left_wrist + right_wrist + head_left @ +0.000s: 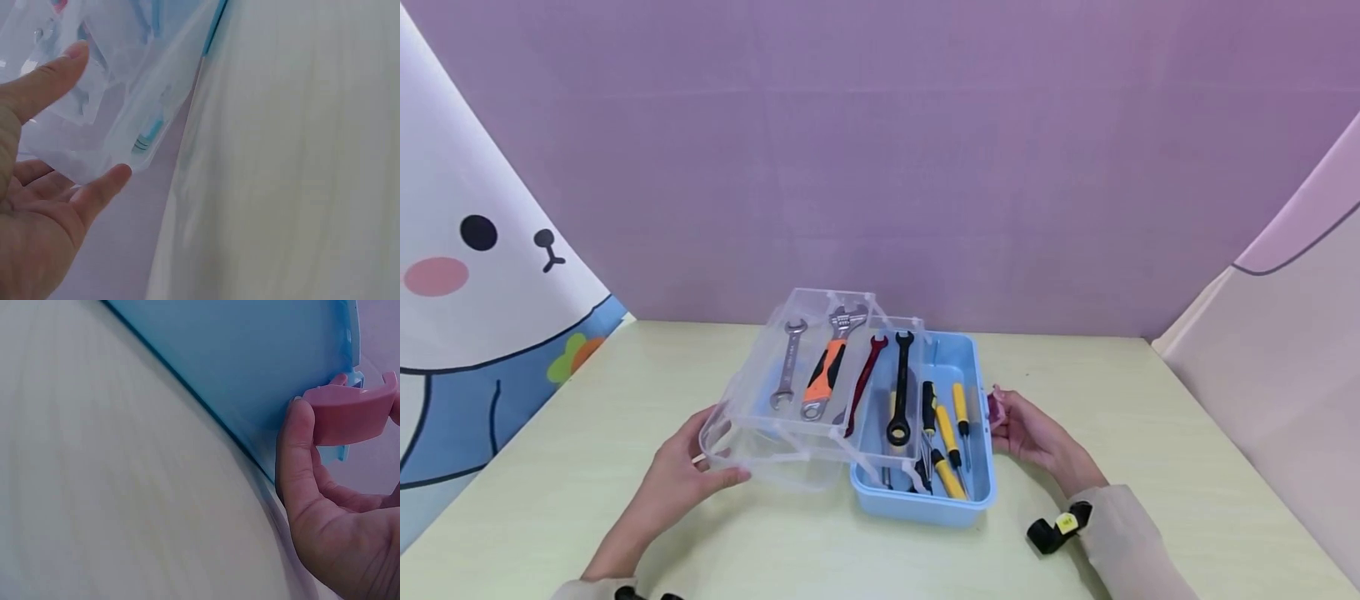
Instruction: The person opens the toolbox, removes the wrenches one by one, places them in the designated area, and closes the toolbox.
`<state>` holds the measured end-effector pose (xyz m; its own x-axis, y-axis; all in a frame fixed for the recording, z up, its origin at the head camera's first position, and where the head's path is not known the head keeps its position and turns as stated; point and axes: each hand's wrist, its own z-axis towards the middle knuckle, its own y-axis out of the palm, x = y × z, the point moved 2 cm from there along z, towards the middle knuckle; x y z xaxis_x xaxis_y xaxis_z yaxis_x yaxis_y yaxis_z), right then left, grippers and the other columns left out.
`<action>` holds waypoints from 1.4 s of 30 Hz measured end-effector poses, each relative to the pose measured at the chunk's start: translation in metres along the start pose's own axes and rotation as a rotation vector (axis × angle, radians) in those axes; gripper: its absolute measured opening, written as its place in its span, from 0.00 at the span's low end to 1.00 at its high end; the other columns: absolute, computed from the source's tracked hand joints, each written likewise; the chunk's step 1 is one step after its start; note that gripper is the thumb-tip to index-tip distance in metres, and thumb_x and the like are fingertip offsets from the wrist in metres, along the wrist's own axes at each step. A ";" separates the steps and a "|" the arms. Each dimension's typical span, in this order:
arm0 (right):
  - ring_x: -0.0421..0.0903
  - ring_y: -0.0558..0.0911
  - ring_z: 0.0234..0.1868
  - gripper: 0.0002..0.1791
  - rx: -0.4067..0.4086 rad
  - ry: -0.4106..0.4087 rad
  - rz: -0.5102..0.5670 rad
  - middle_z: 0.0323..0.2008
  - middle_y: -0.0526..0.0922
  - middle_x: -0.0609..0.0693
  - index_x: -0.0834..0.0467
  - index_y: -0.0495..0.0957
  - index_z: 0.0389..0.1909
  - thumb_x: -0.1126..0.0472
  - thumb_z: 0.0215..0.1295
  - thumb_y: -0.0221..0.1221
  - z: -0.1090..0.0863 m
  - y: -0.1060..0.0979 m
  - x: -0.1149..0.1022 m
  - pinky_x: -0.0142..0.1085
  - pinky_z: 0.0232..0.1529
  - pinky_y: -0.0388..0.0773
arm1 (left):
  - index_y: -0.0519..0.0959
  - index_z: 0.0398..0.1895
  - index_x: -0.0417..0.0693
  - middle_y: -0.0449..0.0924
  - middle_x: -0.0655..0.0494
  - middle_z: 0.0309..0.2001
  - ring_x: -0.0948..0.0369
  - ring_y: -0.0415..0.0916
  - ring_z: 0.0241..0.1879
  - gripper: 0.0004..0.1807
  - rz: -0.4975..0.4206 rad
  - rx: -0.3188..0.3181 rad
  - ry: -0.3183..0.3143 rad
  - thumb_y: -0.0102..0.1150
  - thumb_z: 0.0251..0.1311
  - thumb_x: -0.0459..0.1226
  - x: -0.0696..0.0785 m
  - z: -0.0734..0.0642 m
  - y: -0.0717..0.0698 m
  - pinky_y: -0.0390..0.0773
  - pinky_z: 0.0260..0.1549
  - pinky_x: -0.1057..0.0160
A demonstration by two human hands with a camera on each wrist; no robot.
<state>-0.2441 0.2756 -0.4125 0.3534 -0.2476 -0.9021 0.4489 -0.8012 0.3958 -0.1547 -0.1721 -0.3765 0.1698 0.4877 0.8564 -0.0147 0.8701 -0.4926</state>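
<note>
A light-blue toolbox (917, 507) stands on the table with its clear lid (752, 462) swung out to the left. My left hand (681, 479) holds the lid at its left edge, thumb in front and fingers behind the plastic. At the box's right side my right hand (1026, 429) pinches a pink latch (353, 412) between thumb and fingers. Raised clear trays carry a silver wrench (788, 364), an adjustable wrench (826, 371) with an orange-black handle, a red wrench (867, 383) and a black ratchet wrench (901, 392). Yellow-black screwdrivers (947, 433) lie in the box.
The pale wooden table (1150, 433) extends around the box on both sides. Behind it rises a purple backdrop (925, 167). A printed cartoon cloth (497, 333) hangs at the left, and a pale panel (1277, 333) borders the right.
</note>
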 end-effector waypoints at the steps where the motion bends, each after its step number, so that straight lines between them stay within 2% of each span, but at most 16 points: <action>1: 0.39 0.77 0.32 0.18 -0.001 0.001 0.001 0.30 0.77 0.45 0.53 0.72 0.31 0.54 0.77 0.38 -0.001 0.000 -0.001 0.31 0.40 0.84 | 0.56 0.69 0.36 0.68 0.32 0.60 0.38 0.72 0.56 0.50 -0.008 0.001 -0.004 0.75 0.43 0.34 0.000 0.000 0.001 0.84 0.45 0.61; 4: 0.39 0.77 0.32 0.18 -0.016 -0.003 0.004 0.30 0.76 0.45 0.53 0.71 0.31 0.54 0.77 0.37 -0.003 -0.001 -0.002 0.31 0.40 0.84 | 0.57 0.68 0.34 0.68 0.30 0.59 0.38 0.73 0.55 0.49 -0.022 0.005 -0.002 0.75 0.42 0.32 0.001 0.001 0.002 0.84 0.44 0.61; 10: 0.40 0.78 0.33 0.20 -0.010 -0.006 0.004 0.31 0.77 0.45 0.53 0.72 0.30 0.53 0.78 0.35 -0.008 -0.003 -0.006 0.30 0.39 0.83 | 0.60 0.66 0.32 0.70 0.30 0.59 0.41 0.71 0.57 0.49 0.016 0.022 -0.003 0.77 0.40 0.33 0.003 0.002 0.007 0.80 0.52 0.56; 18: 0.40 0.77 0.32 0.20 -0.020 0.003 0.018 0.30 0.77 0.45 0.52 0.73 0.31 0.53 0.78 0.34 -0.012 -0.007 -0.009 0.29 0.39 0.83 | 0.60 0.66 0.31 0.67 0.28 0.62 0.39 0.69 0.60 0.51 0.080 0.035 -0.080 0.78 0.39 0.37 0.004 0.000 0.013 0.75 0.56 0.52; 26: 0.39 0.77 0.32 0.20 -0.023 0.001 0.012 0.30 0.76 0.44 0.51 0.73 0.30 0.52 0.77 0.36 -0.015 -0.010 -0.012 0.30 0.39 0.83 | 0.62 0.65 0.30 0.68 0.28 0.61 0.40 0.71 0.58 0.51 0.131 0.036 -0.142 0.79 0.37 0.41 0.003 -0.002 0.018 0.77 0.54 0.49; 32: 0.40 0.77 0.33 0.18 -0.025 0.006 0.014 0.30 0.76 0.44 0.52 0.72 0.33 0.53 0.77 0.36 -0.017 -0.009 -0.015 0.30 0.40 0.83 | 0.62 0.64 0.28 0.69 0.27 0.60 0.39 0.72 0.58 0.52 0.152 0.036 -0.160 0.80 0.36 0.41 0.001 -0.004 0.021 0.79 0.53 0.49; 38: 0.40 0.78 0.32 0.21 -0.046 0.003 -0.027 0.29 0.76 0.44 0.51 0.72 0.29 0.53 0.78 0.34 -0.017 -0.010 -0.018 0.32 0.41 0.84 | 0.62 0.63 0.28 0.68 0.27 0.60 0.38 0.71 0.58 0.53 0.199 0.027 -0.169 0.80 0.35 0.43 0.004 -0.006 0.022 0.77 0.54 0.47; 40: 0.40 0.79 0.33 0.22 -0.061 0.001 -0.038 0.29 0.76 0.44 0.51 0.73 0.29 0.53 0.78 0.32 -0.016 -0.011 -0.019 0.34 0.43 0.84 | 0.63 0.63 0.28 0.68 0.26 0.60 0.39 0.71 0.58 0.52 0.202 0.024 -0.167 0.80 0.36 0.43 0.004 -0.008 0.023 0.78 0.53 0.48; 42: 0.40 0.79 0.33 0.23 -0.074 -0.003 -0.041 0.30 0.77 0.44 0.51 0.73 0.31 0.53 0.78 0.30 -0.017 -0.012 -0.020 0.34 0.44 0.84 | 0.63 0.63 0.29 0.69 0.27 0.59 0.40 0.72 0.57 0.50 0.185 0.026 -0.171 0.79 0.37 0.41 0.004 -0.010 0.024 0.80 0.51 0.53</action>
<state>-0.2425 0.2989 -0.3961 0.3315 -0.2170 -0.9181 0.5222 -0.7683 0.3702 -0.1447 -0.1502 -0.3865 -0.0077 0.6417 0.7669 -0.0554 0.7655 -0.6410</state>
